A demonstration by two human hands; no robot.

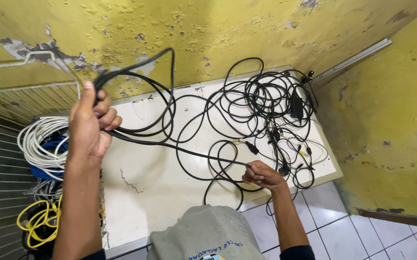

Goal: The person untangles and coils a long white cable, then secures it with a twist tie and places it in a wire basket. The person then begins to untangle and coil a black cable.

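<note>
The left hand [90, 127] is raised above the left part of the white table [160, 192] and its fingers are closed around a bundle of loops of a thick black cable [165, 91]. The loops stand up from the fist and curve to the right of it, in front of the yellow wall [218, 29] with peeling paint. From under the fist one straight piece of the same cable runs down and to the right, across the table, to the right hand [262, 174]. The right hand is low, near the front edge of the table, and its fingertips are pinched together on the cable; the piece between the two hands looks quite tight.

Behind the right hand, and to the right of it, lies a tangled pile of thin black wires [271, 101] with some small plugs and a black adapter [297, 106] in it. This pile rests on the far right part of the table, well apart from the left hand. A few loose loops of it come close to the right hand.

To the left of the left hand, lower than it, there is a wire basket [6, 159]. In it I see a coil of white cable [37, 139], a little blue cable [49, 171] under this coil, and a yellow cable [37, 221] nearer to the person. At the bottom, between the two arms, the grey shirt [203, 231] of the person shows, and below the right arm there is a floor of white tiles [353, 236].
</note>
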